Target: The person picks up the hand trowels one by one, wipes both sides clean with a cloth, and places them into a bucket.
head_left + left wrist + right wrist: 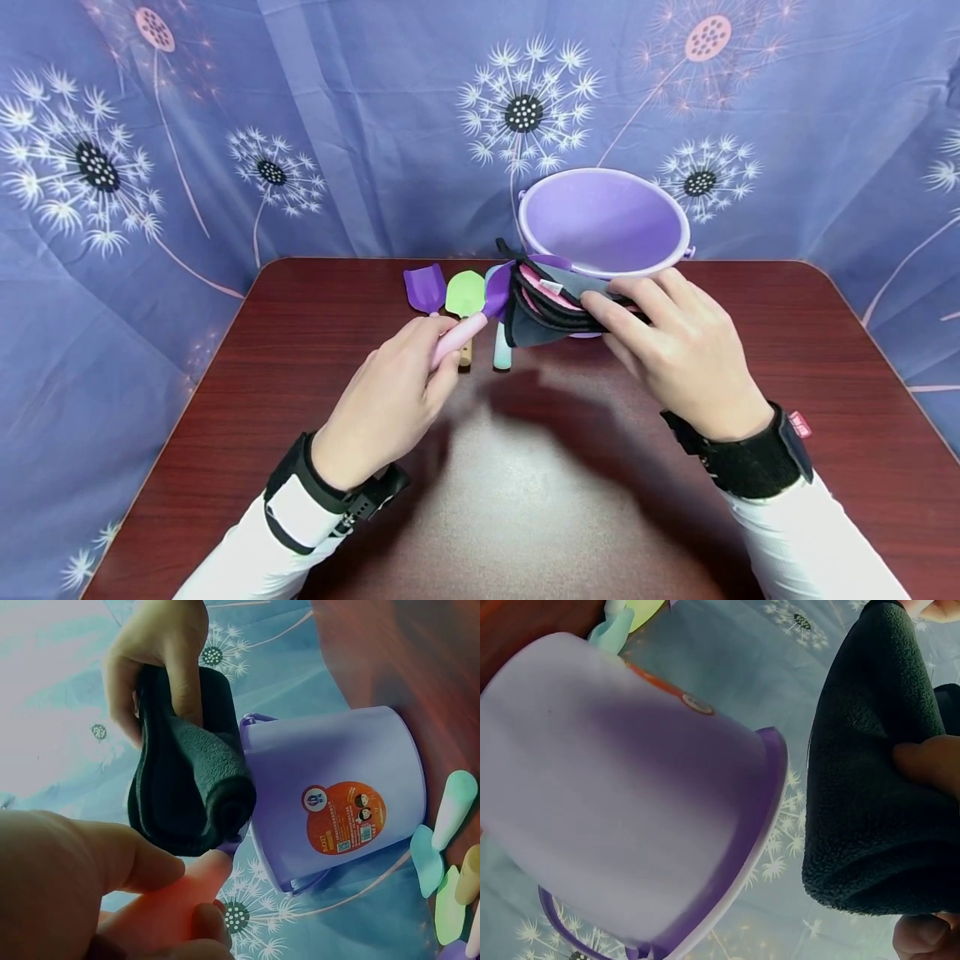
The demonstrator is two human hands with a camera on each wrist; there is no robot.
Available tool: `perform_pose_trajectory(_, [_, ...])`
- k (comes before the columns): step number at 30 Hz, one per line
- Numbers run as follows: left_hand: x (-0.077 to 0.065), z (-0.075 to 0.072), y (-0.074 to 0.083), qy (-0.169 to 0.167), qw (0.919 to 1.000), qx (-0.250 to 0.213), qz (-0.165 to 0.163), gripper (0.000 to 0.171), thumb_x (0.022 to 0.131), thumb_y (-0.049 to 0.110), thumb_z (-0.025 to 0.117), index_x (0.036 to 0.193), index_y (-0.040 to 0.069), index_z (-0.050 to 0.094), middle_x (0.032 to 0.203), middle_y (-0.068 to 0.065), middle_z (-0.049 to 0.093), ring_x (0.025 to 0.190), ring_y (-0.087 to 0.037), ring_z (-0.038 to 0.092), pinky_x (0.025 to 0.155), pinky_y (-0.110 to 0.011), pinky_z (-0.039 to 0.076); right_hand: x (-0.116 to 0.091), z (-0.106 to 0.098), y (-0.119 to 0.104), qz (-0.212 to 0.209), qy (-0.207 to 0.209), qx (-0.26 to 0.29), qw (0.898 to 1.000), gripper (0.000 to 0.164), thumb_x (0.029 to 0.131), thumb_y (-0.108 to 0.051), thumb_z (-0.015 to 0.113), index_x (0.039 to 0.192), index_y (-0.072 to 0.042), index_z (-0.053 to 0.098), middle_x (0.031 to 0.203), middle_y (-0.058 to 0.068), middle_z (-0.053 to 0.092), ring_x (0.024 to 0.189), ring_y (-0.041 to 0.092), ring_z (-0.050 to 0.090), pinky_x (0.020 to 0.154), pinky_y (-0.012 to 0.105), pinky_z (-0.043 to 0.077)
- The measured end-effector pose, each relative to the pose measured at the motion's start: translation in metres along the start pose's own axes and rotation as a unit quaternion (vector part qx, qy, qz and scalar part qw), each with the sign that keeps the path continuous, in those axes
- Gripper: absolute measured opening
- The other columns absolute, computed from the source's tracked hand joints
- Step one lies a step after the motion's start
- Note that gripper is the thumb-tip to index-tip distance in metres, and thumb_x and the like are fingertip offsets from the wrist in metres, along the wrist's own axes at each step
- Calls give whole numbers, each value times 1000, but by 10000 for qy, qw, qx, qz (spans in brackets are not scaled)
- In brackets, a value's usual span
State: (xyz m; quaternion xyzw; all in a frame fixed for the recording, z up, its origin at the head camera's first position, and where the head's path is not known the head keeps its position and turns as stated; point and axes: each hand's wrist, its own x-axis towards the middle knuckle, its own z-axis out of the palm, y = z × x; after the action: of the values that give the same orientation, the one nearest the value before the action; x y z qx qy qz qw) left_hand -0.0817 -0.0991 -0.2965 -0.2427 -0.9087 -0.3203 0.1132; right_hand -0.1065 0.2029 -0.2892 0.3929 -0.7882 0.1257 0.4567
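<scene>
My left hand (393, 387) grips the pink handle of a purple-bladed toy shovel (460, 335). In my right hand (671, 346) is a folded dark grey fleece cloth (531, 331) with black edging, a hanging loop, a pink layer and a white label. Fingers lie over the cloth's top, and the thumb shows on its face in the right wrist view. The cloth meets the shovel at the blade and covers part of it. Both are held above the table, just in front of a purple bucket (603, 221).
Left of the bucket on the dark red table (285, 375) lie a purple shovel (426, 288), a green shovel (465, 292) and a light blue shovel with a mint handle (502, 350). Behind the table hangs a blue dandelion-print curtain (390, 125).
</scene>
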Motion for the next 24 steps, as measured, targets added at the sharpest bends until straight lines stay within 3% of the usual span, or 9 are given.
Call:
perform_pose_trajectory(8, [0, 0, 0, 14, 9999, 97, 35, 8, 104, 20, 69, 111, 17, 65, 92, 5, 58, 80, -13, 56, 70, -36, 50, -2, -2, 4, 126, 31, -172, 9998, 21, 106, -10, 58, 115, -4, 76, 104, 19, 68, 88, 47, 62, 68, 55, 49])
perform_pose_trajectory(13, [-1, -2, 0, 45, 10000, 67, 12, 10, 103, 18, 71, 110, 18, 66, 93, 5, 58, 79, -13, 56, 69, -36, 50, -4, -5, 9, 290, 89, -365, 9989, 21, 101, -7, 61, 115, -6, 76, 102, 18, 68, 80, 46, 58, 65, 54, 47])
perform_pose_trajectory(24, [-2, -5, 0, -29, 9998, 114, -166, 23, 102, 21, 73, 122, 16, 63, 96, 3, 60, 77, -15, 56, 66, -36, 49, -5, -13, 15, 599, 216, -699, 9955, 23, 95, -4, 68, 116, -7, 77, 102, 19, 69, 78, 46, 55, 63, 55, 46])
